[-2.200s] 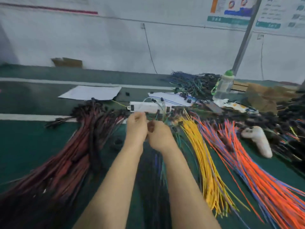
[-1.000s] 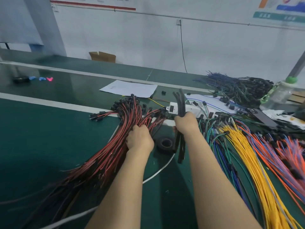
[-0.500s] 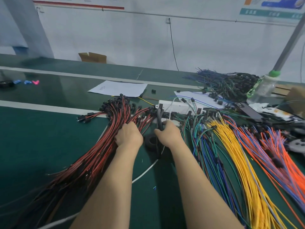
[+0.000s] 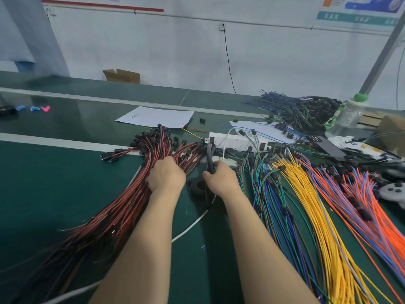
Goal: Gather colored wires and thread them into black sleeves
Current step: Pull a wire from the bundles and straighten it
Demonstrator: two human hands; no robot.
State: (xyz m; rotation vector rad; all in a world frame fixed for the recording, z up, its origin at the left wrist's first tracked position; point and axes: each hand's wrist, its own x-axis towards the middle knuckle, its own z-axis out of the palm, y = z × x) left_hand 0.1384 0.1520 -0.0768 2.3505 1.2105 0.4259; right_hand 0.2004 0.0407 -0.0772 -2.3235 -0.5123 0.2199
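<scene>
I am gripping red wires fanned on the table with my left hand while my right hand is clutching black sleeves just beside, trying to keep wire ends level.

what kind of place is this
Likely a factory wire-harness bench: a long green table heaped with sorted red wires and yellow wires, black sleeves in the right hand, notices on the wall.
</scene>
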